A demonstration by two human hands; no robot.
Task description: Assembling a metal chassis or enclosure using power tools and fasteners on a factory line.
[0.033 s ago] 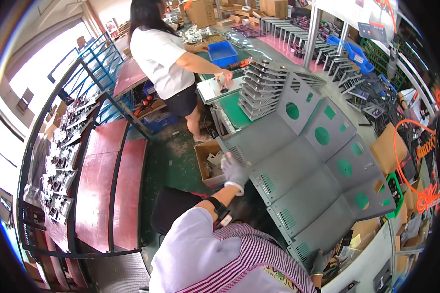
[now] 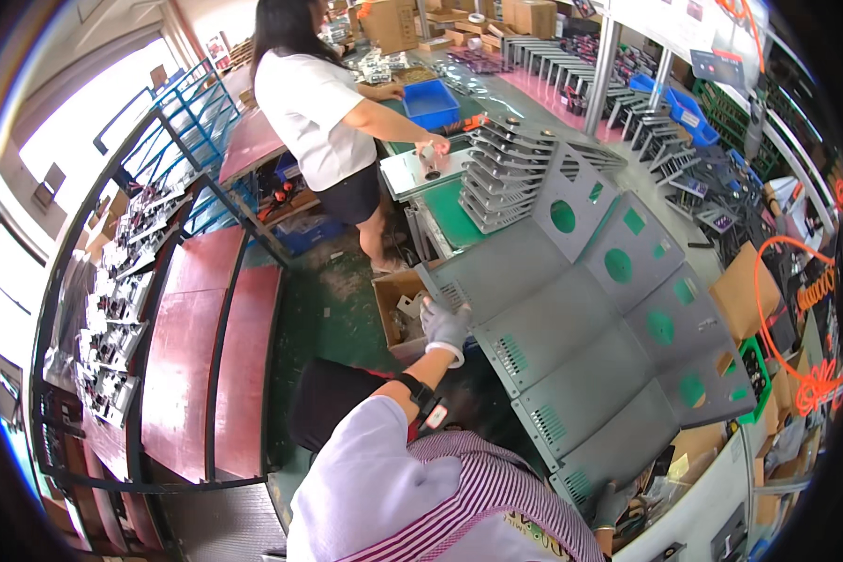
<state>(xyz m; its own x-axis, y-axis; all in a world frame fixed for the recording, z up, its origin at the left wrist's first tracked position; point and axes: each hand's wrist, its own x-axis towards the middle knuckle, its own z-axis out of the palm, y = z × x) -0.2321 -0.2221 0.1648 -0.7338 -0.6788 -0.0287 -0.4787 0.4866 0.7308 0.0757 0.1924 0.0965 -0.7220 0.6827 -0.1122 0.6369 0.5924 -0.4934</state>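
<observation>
With neither grip clear enough to tell, the gloved left hand (image 2: 446, 323) sits at gray metal panels (image 2: 564, 328), a carton (image 2: 412, 350) just left, the right hand (image 2: 613, 506) nearer the body.

Our gloved left hand (image 2: 446, 323) is at the slotted edge of four grey panels (image 2: 585, 375), and our right hand (image 2: 613, 507), partly hidden, is by the nearest panel's corner. Beyond, we see stacked brackets (image 2: 506, 178), a blue bin (image 2: 429, 105) and a co-worker (image 2: 307, 112); left of us stands a red-shelved rack (image 2: 183, 393).
</observation>
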